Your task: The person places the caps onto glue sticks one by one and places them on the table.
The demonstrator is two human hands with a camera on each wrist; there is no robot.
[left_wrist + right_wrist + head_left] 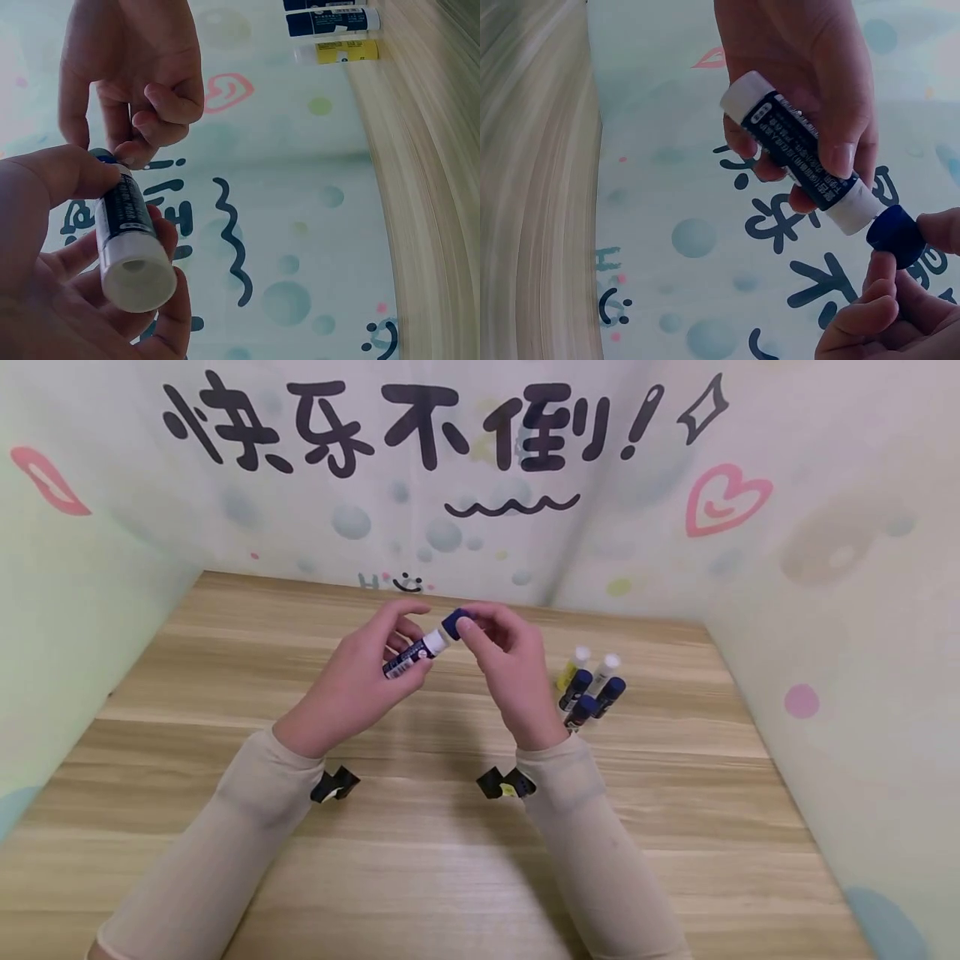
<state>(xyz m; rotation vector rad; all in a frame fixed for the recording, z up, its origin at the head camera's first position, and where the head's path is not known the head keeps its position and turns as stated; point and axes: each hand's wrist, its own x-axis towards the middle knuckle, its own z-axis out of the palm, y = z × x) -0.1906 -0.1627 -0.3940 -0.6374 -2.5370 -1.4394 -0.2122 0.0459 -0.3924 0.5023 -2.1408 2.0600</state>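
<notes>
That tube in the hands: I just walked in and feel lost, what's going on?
A person's left hand holds the dark-labelled tube while the right hand pinches a blue cap at the tube's white end. Whether the cap is fully off is unclear. Five more tubes stand on the table beside the right hand.

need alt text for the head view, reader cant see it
A person's left grip holds a dark tube while the right grip pinches a blue cap at its tip. Five more tubes stand on the wood-grain table to the right, before a pale backdrop with black lettering.
</notes>
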